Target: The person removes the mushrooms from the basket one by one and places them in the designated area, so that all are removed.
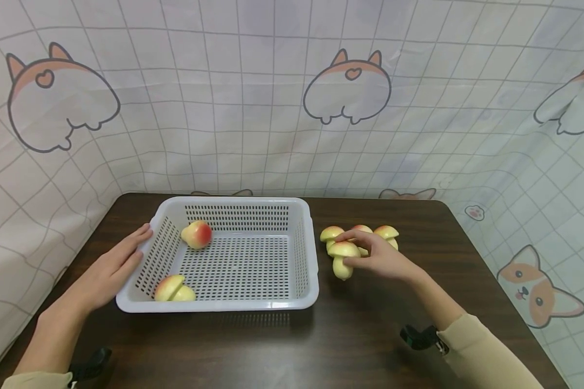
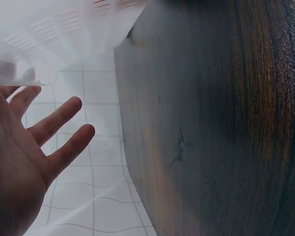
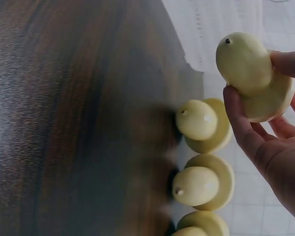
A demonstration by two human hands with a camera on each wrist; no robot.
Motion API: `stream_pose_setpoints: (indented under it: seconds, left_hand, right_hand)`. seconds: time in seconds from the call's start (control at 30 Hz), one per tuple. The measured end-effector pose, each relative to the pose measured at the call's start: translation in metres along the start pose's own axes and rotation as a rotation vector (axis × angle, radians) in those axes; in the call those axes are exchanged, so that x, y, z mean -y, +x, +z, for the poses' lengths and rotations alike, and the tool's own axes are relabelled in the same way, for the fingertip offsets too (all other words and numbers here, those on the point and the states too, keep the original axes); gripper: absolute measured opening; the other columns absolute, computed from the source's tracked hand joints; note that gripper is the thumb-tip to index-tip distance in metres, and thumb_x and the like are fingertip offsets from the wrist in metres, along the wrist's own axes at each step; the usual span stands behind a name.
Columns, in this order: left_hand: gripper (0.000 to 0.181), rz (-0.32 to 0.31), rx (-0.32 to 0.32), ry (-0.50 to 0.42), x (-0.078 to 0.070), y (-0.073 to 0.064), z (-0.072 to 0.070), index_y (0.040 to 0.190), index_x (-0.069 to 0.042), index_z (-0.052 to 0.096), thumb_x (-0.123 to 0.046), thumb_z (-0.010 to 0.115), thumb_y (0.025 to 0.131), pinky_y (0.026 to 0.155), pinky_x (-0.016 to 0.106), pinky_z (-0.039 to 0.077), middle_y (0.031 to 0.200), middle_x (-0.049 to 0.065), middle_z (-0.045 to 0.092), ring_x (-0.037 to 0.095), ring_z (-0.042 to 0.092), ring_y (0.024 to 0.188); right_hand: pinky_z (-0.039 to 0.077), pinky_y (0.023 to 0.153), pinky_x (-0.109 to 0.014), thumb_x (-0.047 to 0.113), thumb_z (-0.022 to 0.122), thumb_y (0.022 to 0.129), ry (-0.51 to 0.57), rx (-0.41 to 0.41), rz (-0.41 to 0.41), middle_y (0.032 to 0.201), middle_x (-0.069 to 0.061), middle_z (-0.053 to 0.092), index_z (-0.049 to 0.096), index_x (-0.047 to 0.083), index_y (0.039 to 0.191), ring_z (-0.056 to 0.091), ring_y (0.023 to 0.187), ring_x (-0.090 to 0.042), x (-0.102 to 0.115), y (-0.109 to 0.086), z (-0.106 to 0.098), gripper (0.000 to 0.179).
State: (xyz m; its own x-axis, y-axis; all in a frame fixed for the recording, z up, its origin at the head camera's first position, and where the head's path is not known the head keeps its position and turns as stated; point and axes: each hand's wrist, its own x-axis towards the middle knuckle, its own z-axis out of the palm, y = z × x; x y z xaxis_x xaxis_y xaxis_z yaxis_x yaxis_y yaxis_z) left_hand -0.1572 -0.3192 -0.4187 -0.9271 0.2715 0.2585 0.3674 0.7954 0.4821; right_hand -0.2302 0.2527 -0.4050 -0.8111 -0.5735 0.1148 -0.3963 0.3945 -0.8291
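In my right hand (image 1: 377,256) a toy mushroom (image 1: 343,265) with a pale yellow-green stem and a red-tinged cap is pinched between thumb and fingers. The right wrist view shows this mushroom (image 3: 246,64) raised above a row of similar ones. My left hand (image 1: 114,270) touches the left side of a white perforated plastic basket (image 1: 214,307), its fingers extended. Inside the basket lie two more mushrooms, one (image 1: 197,234) near the back left and another (image 1: 174,289) at the front left corner.
Three similar mushrooms stand in a row right of the basket, among them the left one (image 1: 331,233) and the right one (image 1: 387,233). The dark wooden table (image 1: 253,351) meets a white grid-patterned cloth (image 1: 272,135) at the back and sides.
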Motion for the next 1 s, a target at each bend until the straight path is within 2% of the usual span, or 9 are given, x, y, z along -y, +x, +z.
stream_pose_setpoints:
  seconds: [0.1,0.2,0.33,0.47,0.5,0.7,0.73,0.87,1.0]
  left_hand:
    - [0.052,-0.002,0.003,-0.002,-0.001,0.000,0.000,0.159,-0.009,0.038,-0.023,0.046,0.110,0.092,0.007,0.026,0.168,0.010,0.026,0.045,0.046,0.133]
    - [0.052,-0.004,0.005,0.004,-0.001,0.000,0.000,0.159,-0.008,0.038,-0.023,0.046,0.110,0.092,0.016,0.034,0.168,0.010,0.026,0.043,0.047,0.131]
    - [0.052,-0.004,0.006,0.006,0.000,-0.001,-0.001,0.158,-0.008,0.038,-0.023,0.047,0.110,0.092,0.018,0.035,0.168,0.009,0.027,0.043,0.048,0.131]
    - [0.052,-0.005,0.006,0.003,0.000,0.000,-0.001,0.159,-0.009,0.038,-0.024,0.047,0.110,0.093,0.011,0.029,0.168,0.009,0.027,0.046,0.046,0.134]
    - [0.052,-0.007,0.008,0.003,0.000,0.000,-0.001,0.159,-0.009,0.038,-0.024,0.046,0.110,0.096,0.013,0.031,0.168,0.008,0.026,0.046,0.045,0.135]
    - [0.053,-0.009,0.011,0.004,-0.001,0.001,-0.001,0.159,-0.009,0.037,-0.025,0.046,0.110,0.095,0.009,0.028,0.168,0.009,0.025,0.047,0.045,0.135]
    - [0.053,-0.007,0.008,0.004,-0.001,0.000,-0.001,0.159,-0.009,0.037,-0.025,0.046,0.110,0.092,0.006,0.024,0.168,0.009,0.025,0.047,0.045,0.134]
    - [0.052,-0.004,0.009,0.004,-0.001,0.000,-0.001,0.159,-0.009,0.037,-0.025,0.046,0.110,0.090,0.008,0.028,0.168,0.008,0.026,0.045,0.047,0.131]
    - [0.052,0.001,0.007,-0.003,-0.002,0.000,-0.001,0.159,-0.009,0.038,-0.024,0.046,0.110,0.090,0.005,0.023,0.168,0.010,0.026,0.046,0.046,0.133]
  right_hand:
    - [0.046,0.092,-0.031,0.015,0.080,0.092,-0.012,0.006,-0.024,0.124,-0.003,0.066,0.068,0.013,0.129,0.058,0.111,-0.023,-0.004,-0.001,0.002,0.039]
    - [0.045,0.093,-0.031,0.016,0.080,0.092,-0.022,0.012,-0.012,0.124,-0.002,0.067,0.066,0.011,0.130,0.059,0.112,-0.022,-0.008,-0.003,0.004,0.041]
    - [0.046,0.094,-0.033,0.016,0.080,0.091,-0.010,0.027,0.018,0.128,-0.002,0.067,0.064,0.007,0.133,0.059,0.115,-0.023,-0.012,-0.006,0.008,0.045]
    - [0.046,0.094,-0.031,0.014,0.081,0.090,-0.014,0.038,0.016,0.129,-0.002,0.067,0.063,0.005,0.133,0.060,0.116,-0.023,-0.015,-0.008,0.011,0.047]
    - [0.046,0.094,-0.030,0.014,0.081,0.090,-0.022,0.040,0.014,0.128,-0.001,0.067,0.063,0.005,0.133,0.061,0.115,-0.022,-0.016,-0.008,0.012,0.047]
    - [0.045,0.093,-0.029,0.012,0.081,0.089,-0.061,0.035,-0.008,0.126,-0.001,0.068,0.065,0.007,0.131,0.061,0.112,-0.020,-0.024,-0.007,0.014,0.045]
    - [0.045,0.094,-0.030,0.012,0.081,0.089,-0.067,0.033,-0.014,0.126,-0.001,0.068,0.065,0.007,0.130,0.060,0.112,-0.020,-0.025,-0.008,0.014,0.044]
    - [0.044,0.095,-0.030,0.014,0.082,0.089,-0.093,0.032,-0.009,0.128,-0.002,0.067,0.066,0.008,0.131,0.059,0.115,-0.020,-0.027,-0.009,0.016,0.045]
    - [0.044,0.096,-0.029,0.015,0.081,0.090,-0.105,0.040,0.011,0.131,-0.005,0.066,0.065,0.007,0.133,0.058,0.116,-0.019,-0.029,-0.011,0.018,0.047]
